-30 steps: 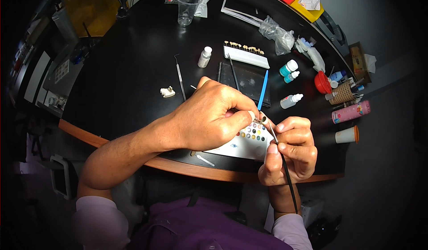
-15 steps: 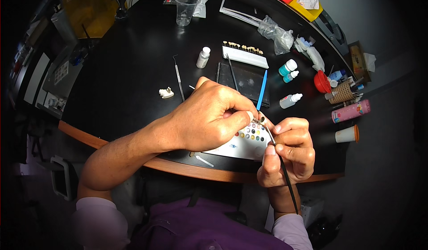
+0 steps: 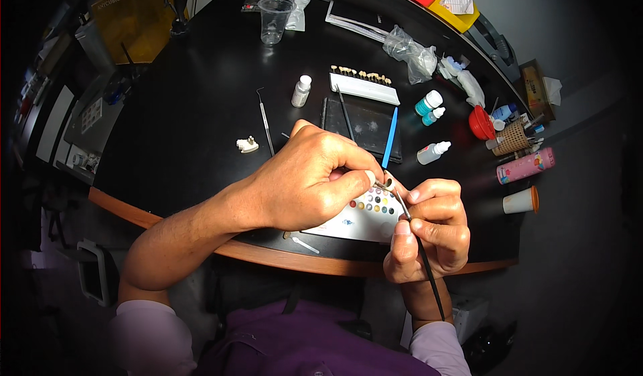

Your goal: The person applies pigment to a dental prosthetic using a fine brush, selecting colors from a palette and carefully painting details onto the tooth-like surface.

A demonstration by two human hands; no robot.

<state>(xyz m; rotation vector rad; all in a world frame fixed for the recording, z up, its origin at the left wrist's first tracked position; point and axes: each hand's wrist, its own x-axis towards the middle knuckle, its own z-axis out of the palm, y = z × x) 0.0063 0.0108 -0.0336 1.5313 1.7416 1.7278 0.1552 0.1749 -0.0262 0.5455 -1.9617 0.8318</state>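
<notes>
My left hand point(image 3: 311, 181) is closed in a pinch on a small light-and-dark piece point(image 3: 387, 183), too small to name exactly. My right hand point(image 3: 435, 228) grips a thin black-handled brush point(image 3: 433, 285), its tip angled up toward that piece. Under both hands lies a white palette point(image 3: 355, 226) dotted with small coloured spots. Just beyond is a dark square tray point(image 3: 368, 147), with a blue stick tool point(image 3: 390, 135) and a dark slim tool point(image 3: 346, 114) on it. A small white dental model point(image 3: 246, 145) and a metal probe point(image 3: 266, 128) lie left of the tray.
A white shade holder with tooth samples point(image 3: 365, 91), small bottles point(image 3: 301, 91), a plastic cup point(image 3: 273, 24) and crumpled plastic point(image 3: 415, 61) occupy the black desk point(image 3: 167, 121). At right are a red bowl point(image 3: 481, 122), a pink canister point(image 3: 526, 166) and a paper cup point(image 3: 519, 200).
My right hand and brush have shifted slightly left. The view has shifted a little, so desk items appear slightly higher or further left. Both grips stay the same.
</notes>
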